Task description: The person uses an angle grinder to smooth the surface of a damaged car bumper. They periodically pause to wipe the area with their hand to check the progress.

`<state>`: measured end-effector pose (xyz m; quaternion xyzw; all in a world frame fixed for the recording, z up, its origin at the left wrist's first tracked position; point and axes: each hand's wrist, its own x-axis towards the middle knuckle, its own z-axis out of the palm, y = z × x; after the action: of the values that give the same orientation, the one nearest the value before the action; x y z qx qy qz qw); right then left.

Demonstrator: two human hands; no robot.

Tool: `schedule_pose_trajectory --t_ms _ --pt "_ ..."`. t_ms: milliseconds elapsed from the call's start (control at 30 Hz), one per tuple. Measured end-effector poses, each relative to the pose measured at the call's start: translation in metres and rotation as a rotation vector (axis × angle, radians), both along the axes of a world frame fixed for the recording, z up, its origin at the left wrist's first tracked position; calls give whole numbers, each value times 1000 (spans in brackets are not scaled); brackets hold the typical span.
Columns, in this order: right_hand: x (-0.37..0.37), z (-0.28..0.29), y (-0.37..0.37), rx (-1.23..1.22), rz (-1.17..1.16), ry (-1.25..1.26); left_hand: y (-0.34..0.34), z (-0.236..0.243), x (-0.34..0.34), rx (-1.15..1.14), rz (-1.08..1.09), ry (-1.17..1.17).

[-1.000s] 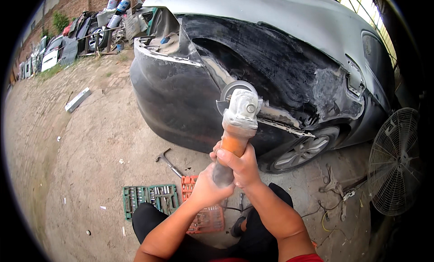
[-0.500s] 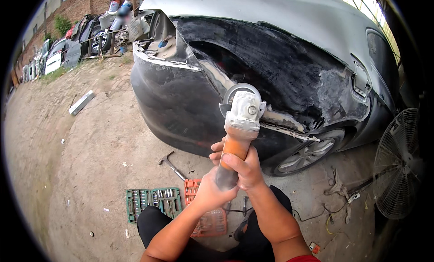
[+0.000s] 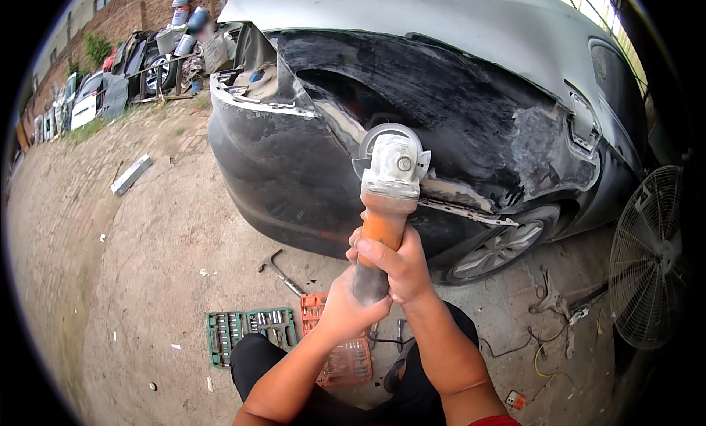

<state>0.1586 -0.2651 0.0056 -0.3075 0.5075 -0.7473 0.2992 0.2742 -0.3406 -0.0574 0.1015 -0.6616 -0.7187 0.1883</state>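
Left hand [image 3: 344, 302] wrapped round dark rear end [image 3: 370, 282] of angle grinder [image 3: 390, 194]; right hand [image 3: 406, 268] closed round dusty orange body [image 3: 382, 232], just ahead. Head [image 3: 395, 161] whitish, powdery, beyond both hands; grey disc [image 3: 392, 129] farthest out.

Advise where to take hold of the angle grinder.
Best hold on the angle grinder: its long body, at the orange section and dark rear, coming from the near side. The body's rear end points toward the camera, while the disc sits at the far end, past the pale head, so this approach likely stays clear of its edge.
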Motion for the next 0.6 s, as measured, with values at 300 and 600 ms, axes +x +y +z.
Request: schedule_pose_trajectory --t_ms 300,600 --pt "0 -6 8 25 4 57 11 -9 -2 60 19 30" --pt "-1 4 11 47 -4 52 15 -6 -5 12 -1 79"
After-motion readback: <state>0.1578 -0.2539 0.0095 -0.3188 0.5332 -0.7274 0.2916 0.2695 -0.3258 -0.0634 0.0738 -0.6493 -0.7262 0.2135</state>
